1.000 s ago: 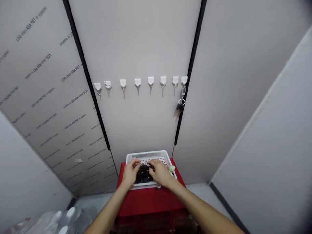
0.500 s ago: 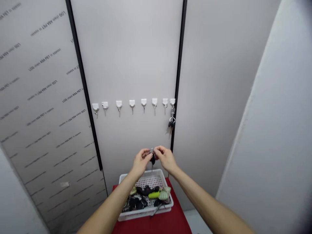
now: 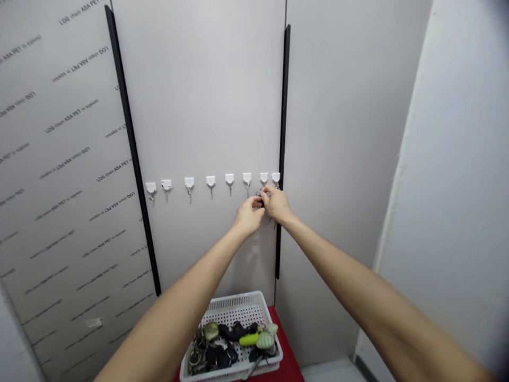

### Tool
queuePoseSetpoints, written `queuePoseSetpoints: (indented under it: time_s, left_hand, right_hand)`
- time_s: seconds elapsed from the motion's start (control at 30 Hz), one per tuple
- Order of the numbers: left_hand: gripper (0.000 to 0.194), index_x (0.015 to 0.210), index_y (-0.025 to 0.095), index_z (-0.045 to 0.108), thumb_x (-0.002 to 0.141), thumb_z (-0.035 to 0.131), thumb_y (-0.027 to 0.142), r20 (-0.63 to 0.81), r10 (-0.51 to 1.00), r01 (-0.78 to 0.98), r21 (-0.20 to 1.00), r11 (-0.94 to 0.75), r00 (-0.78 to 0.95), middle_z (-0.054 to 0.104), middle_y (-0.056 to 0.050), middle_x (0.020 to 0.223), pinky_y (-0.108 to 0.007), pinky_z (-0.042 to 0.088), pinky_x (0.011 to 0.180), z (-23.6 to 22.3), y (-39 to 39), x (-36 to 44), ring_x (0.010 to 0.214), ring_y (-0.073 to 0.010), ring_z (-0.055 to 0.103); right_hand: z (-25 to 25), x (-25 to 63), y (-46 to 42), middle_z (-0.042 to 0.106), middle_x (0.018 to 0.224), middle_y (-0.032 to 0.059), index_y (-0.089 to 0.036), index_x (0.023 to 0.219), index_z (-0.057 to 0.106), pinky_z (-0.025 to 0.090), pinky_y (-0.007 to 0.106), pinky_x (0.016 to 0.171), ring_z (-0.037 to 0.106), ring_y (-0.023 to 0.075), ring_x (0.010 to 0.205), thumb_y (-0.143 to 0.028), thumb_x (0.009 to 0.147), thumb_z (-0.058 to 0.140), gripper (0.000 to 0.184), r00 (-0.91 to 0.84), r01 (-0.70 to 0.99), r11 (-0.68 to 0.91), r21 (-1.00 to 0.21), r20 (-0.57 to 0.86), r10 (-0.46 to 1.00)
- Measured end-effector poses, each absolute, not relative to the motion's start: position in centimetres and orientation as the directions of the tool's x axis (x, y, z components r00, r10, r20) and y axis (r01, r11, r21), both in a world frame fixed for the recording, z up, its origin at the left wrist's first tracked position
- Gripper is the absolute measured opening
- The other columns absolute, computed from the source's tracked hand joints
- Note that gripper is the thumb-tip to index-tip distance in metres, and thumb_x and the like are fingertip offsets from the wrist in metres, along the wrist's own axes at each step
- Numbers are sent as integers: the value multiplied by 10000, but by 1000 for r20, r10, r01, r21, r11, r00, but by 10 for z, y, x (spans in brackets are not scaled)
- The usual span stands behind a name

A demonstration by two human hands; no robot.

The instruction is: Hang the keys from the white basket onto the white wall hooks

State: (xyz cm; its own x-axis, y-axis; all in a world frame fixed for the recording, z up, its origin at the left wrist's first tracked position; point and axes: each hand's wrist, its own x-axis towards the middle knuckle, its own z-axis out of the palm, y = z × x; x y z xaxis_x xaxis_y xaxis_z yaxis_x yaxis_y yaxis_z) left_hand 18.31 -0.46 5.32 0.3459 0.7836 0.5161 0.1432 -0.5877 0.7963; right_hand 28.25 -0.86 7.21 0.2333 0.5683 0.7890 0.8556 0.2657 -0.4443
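My left hand (image 3: pixel 249 215) and my right hand (image 3: pixel 277 204) are together at the wall, just below the second white hook (image 3: pixel 264 178) from the right. Between their fingertips is a black-headed key (image 3: pixel 260 200) on a ring, mostly covered by the fingers. Both hands are closed in a pinch on it. Whether the ring touches the hook is hidden behind my right hand. The rightmost hook (image 3: pixel 275 178) stands just beside, and my right hand covers most of the keys hanging there.
More white hooks (image 3: pixel 210 182) run leftward in a row. Below, a white plastic basket (image 3: pixel 264 305) on a red surface (image 3: pixel 289 355) holds several key bunches, a yellow-green item (image 3: pixel 249 339) and a rounded pale green item (image 3: pixel 265 340). Black strips (image 3: pixel 283 127) edge the wall panel.
Both hands have risen from above the basket to the row of hooks, carrying the key up and slightly right. The view has shifted a little.
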Motion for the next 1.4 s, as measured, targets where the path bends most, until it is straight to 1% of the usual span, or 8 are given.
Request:
queuePoseSetpoints:
  time_s: [0.27, 0.53, 0.9, 1.03, 1.1, 1.17, 1.23, 1.4]
  left_hand:
    - [403, 1014, 103, 417, 615, 470, 99, 453, 802, 241, 790, -564, 389, 462, -121, 1051, -283, 331, 783, 53, -2, 183, 894, -148, 457]
    - [399, 1030, 127, 410, 633, 431, 100, 460, 763, 252, 755, -605, 455, 462, -98, 1055, -272, 357, 756, 49, -12, 181, 855, -143, 479]
    - [320, 945, 92, 463, 627, 424, 92, 268, 902, 348, 855, -385, 338, 519, -107, 959, -235, 381, 720, -24, -15, 112, 808, -124, 499]
    - [274, 892, 88, 491, 628, 419, 101, 210, 921, 354, 877, -326, 328, 546, -97, 898, -224, 374, 730, -74, -23, 91, 794, -113, 501]
    - [257, 873, 102, 501, 630, 418, 115, 155, 932, 406, 868, -288, 328, 553, -83, 881, -224, 375, 722, -105, -30, 80, 773, -109, 505]
    - [254, 870, 118, 505, 631, 420, 135, 101, 934, 486, 831, -269, 344, 562, -67, 859, -230, 378, 705, -133, -38, 70, 745, -110, 508]
    - [268, 881, 134, 504, 623, 430, 146, 61, 925, 579, 764, -286, 376, 566, -55, 850, -239, 371, 704, -154, -46, 60, 750, -118, 505]
    - [316, 886, 171, 516, 582, 452, 114, 51, 888, 755, 504, -419, 458, 534, -51, 941, -253, 293, 797, -175, -57, 46, 901, -152, 438]
  right_hand:
    - [72, 292, -4, 535, 594, 9, -137, 640, 522, 337, 200, 551, 451, 94, 550, -247, 659, 354, 202, 417, 782, 249, -571, 776, 473]
    - [86, 296, 10, 565, 585, 40, -136, 579, 550, 354, 227, 561, 492, 121, 568, -234, 627, 414, 175, 547, 727, 51, -685, 623, 559]
    - [82, 295, 10, 581, 640, 73, -114, 638, 580, 373, 270, 619, 520, 161, 650, -181, 616, 408, 187, 527, 746, -2, -666, 588, 613]
    - [47, 284, -6, 560, 841, 83, -114, 848, 541, 354, 278, 707, 501, 143, 742, -161, 617, 368, 292, 523, 756, 112, -645, 698, 489]
    - [12, 269, -19, 542, 890, 84, -115, 900, 512, 355, 269, 711, 497, 129, 741, -163, 621, 359, 322, 472, 763, 169, -624, 716, 514]
    - [-32, 247, -35, 561, 852, 67, -125, 876, 524, 366, 250, 690, 505, 118, 717, -164, 630, 351, 304, 320, 764, 214, -609, 645, 694]
    - [-76, 224, -51, 592, 755, 40, -149, 819, 556, 379, 225, 651, 518, 112, 683, -172, 644, 345, 275, 59, 762, 239, -601, 433, 899]
    - [-144, 187, -77, 593, 805, 63, -171, 796, 577, 372, 232, 637, 521, 157, 748, -180, 598, 407, 261, -191, 919, 186, -347, 21, 981]
